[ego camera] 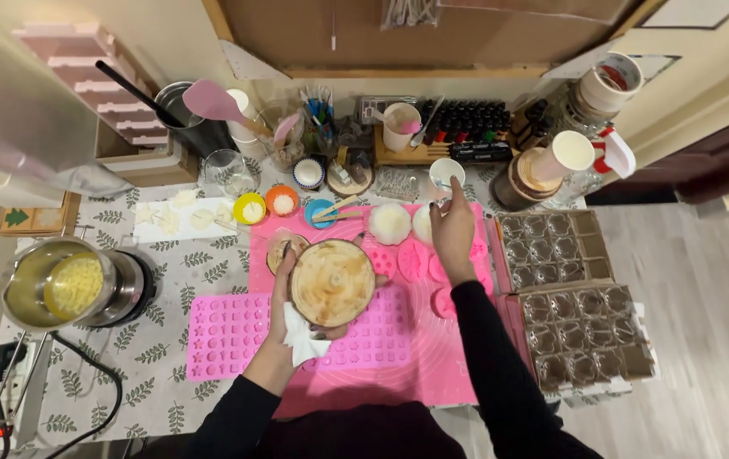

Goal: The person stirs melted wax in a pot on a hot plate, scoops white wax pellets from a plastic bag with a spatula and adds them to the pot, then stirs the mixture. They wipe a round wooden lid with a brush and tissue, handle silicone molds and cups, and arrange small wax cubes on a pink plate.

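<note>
My left hand [284, 319] holds a round wooden disc [331, 282] from below, over the pink silicone mat [415, 365]. A crumpled white tissue [303, 340] is pinched under the same hand. My right hand [454, 234] reaches away from me, its fingers pointing toward a small white cup [446, 172] at the mat's far edge; whether it touches the cup is unclear. White round wax pieces [390, 223] and pink moulds [415, 259] lie just left of that hand.
A pink mould tray [224, 331] lies left of the disc. A steel pot with yellow wax [63, 285] sits on a burner at far left. Small coloured cups [282, 201], jars, bottles and tools crowd the back. Clear compartment trays [581, 331] stand right.
</note>
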